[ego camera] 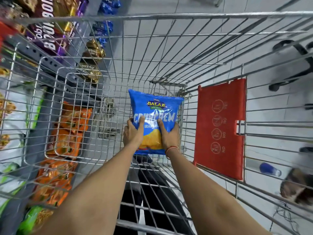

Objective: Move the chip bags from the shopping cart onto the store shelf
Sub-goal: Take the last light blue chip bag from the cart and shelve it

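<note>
Head view looks straight down into the shopping cart (169, 16), and I have both arms reaching deep inside it. The one chip bag (155, 119) I can see in the cart sits low in the basket, toward the right wall and just beside the red flap (220, 129) that hangs on that wall. No other bags show on the cart floor.

I hold it from both sides because it is puffy and slick; a one-sided pinch would likely crush or drop it. My left hand (133, 133) wraps the bag's left edge, thumb across the printed front and fingers curled behind. My right hand (169, 134) does the same on the right edge, thumb laid over the front. Both hands are closed on the bag, not merely resting against it, though I cannot tell whether it is lifted clear of the wire bottom.

The store shelf (55, 85) stands past the cart's left wall, already stocked with orange packets (71, 133), so I judge the bag must rise over that left rim.
</note>
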Demonstrator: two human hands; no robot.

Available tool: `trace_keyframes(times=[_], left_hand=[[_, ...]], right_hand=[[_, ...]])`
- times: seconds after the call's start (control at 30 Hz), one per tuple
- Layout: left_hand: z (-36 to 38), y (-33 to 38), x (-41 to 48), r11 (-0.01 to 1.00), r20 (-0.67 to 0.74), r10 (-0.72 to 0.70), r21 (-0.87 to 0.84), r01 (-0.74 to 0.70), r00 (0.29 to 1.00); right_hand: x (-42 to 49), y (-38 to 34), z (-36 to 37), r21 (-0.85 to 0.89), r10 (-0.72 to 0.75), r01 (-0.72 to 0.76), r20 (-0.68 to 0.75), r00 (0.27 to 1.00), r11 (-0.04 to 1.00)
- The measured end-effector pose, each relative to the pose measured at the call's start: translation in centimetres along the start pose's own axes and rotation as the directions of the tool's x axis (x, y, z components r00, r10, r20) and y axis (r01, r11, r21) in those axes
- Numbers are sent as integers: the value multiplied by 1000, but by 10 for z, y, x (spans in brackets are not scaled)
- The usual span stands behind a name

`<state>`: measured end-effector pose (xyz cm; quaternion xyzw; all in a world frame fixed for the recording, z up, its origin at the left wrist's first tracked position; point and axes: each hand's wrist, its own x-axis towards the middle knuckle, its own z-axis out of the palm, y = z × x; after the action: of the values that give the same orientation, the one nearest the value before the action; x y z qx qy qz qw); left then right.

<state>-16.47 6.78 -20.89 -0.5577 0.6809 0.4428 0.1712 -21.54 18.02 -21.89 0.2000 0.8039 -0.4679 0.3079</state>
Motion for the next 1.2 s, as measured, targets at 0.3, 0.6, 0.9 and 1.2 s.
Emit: trace_keyframes(times=[0.3,0.6,0.9,1.2], left_hand=[[-48,24,-29,987,-114,28,-154,-46,993],[-158,78,-108,865,-425,235,-318,-388,874],[-315,100,-227,612,-780,341,-240,-753,525],[-468,73,-372,481,-975,216,67,-874,44]], right_hand=[[-41,-64,-3,-8,-155,156,46,987,988],[-137,-171,-14,149,-434,432,-22,901,889],[-289,-286,-10,321,-768,740,-53,638,592],[-466,-368,3,554,-950,798,-40,309,237]])
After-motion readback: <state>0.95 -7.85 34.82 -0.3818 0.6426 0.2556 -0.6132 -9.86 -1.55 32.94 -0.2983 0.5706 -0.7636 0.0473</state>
